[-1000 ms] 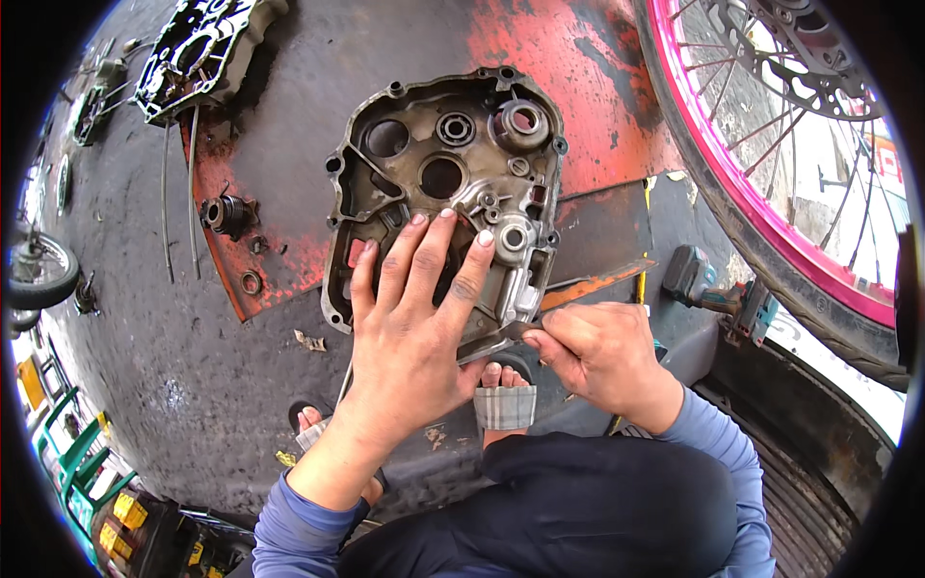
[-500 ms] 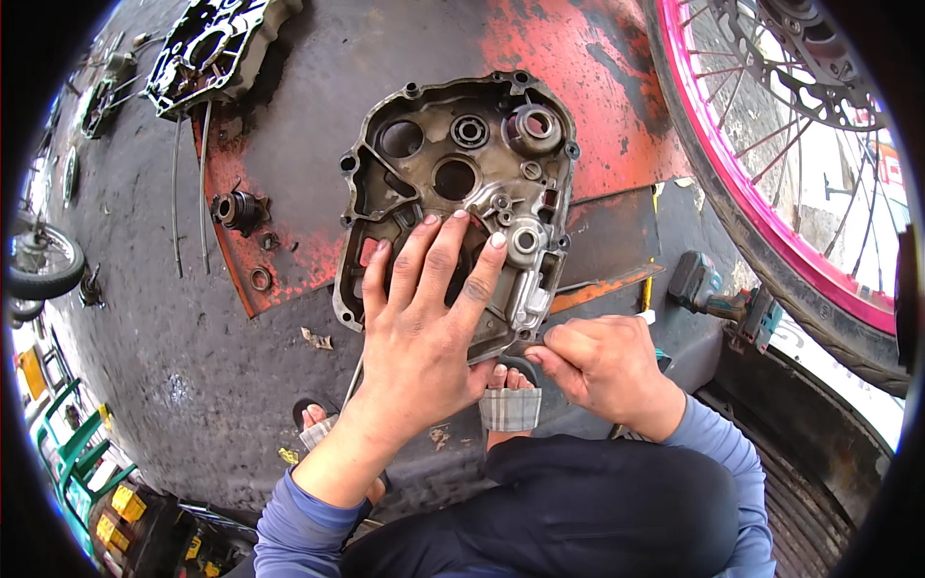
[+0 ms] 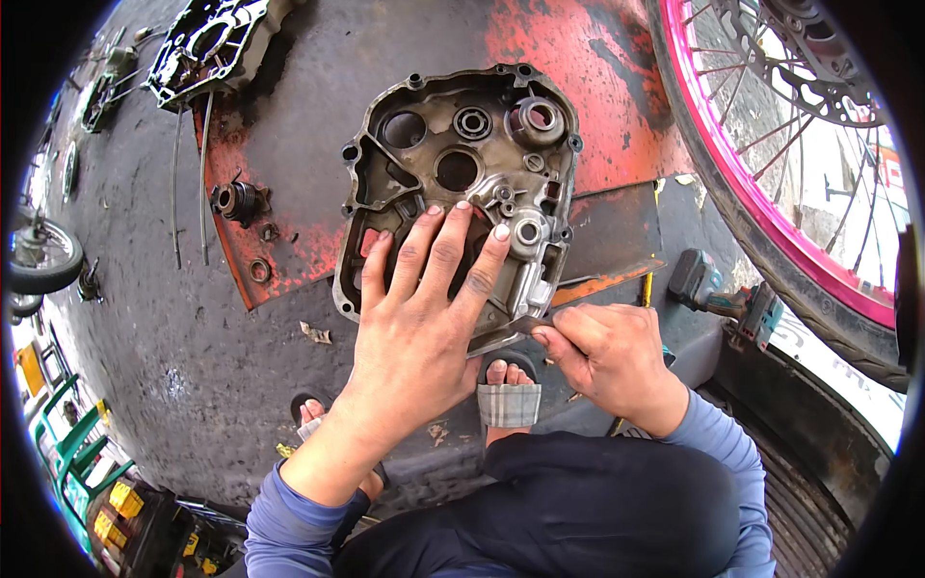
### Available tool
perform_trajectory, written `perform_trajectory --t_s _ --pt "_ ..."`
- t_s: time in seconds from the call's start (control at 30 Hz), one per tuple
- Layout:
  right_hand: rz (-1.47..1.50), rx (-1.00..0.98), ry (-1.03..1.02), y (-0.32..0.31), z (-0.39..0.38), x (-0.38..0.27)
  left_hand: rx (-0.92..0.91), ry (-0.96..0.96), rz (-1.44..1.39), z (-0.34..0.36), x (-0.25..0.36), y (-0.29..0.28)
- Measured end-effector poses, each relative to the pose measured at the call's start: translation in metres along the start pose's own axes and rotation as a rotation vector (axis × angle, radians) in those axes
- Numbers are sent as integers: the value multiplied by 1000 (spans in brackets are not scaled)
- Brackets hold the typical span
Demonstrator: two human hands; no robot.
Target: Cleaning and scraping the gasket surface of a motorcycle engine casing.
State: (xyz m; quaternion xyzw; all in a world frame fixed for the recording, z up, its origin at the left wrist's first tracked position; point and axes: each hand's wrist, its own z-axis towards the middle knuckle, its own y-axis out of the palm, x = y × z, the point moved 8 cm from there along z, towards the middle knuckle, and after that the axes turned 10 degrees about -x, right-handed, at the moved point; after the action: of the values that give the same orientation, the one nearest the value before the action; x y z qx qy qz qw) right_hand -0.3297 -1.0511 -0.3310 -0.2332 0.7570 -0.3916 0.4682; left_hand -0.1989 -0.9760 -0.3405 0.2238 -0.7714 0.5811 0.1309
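A grey, oil-stained metal engine casing (image 3: 448, 130) with round bearing bores lies open side up in front of me. My left hand (image 3: 414, 323) is open, its fingers spread over the lower half of the casing and its thumb at the lower edge, partly hidden. My right hand (image 3: 612, 356) is closed round a thin, dark metal blade (image 3: 528, 326), whose tip meets the casing's lower right edge.
Under the casing is a worn red metal sheet (image 3: 597, 116). Another casing (image 3: 173, 77), with rods, and a small geared part (image 3: 236, 200) lie left. A pink-rimmed wheel (image 3: 790, 231) and a cordless tool (image 3: 708, 289) are right. My sandalled feet (image 3: 511, 405) are below.
My right hand with the blade drew slightly down and away from the casing's edge, then moved back up against it. My left hand stays spread on the casing.
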Motion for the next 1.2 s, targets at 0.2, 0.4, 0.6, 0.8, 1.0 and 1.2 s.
perform_trajectory --t_s 0.2,0.4,0.6,0.8,1.0,1.2 --pt "-11 -6 -19 4 1 -1 12 2 10 -1 -2 2" --pt "-37 32 -40 0 7 -3 48 13 -37 -1 -3 1" --pt "-75 42 -54 -3 9 -5 49 10 -31 -2 -2 0" --pt "-83 25 -33 -1 6 -6 41 5 43 -2 -2 4" --pt "-52 31 -43 1 1 -5 46 9 -37 -2 -2 2" --pt "-22 -13 -90 10 -5 -7 47 8 -39 -3 -2 2"
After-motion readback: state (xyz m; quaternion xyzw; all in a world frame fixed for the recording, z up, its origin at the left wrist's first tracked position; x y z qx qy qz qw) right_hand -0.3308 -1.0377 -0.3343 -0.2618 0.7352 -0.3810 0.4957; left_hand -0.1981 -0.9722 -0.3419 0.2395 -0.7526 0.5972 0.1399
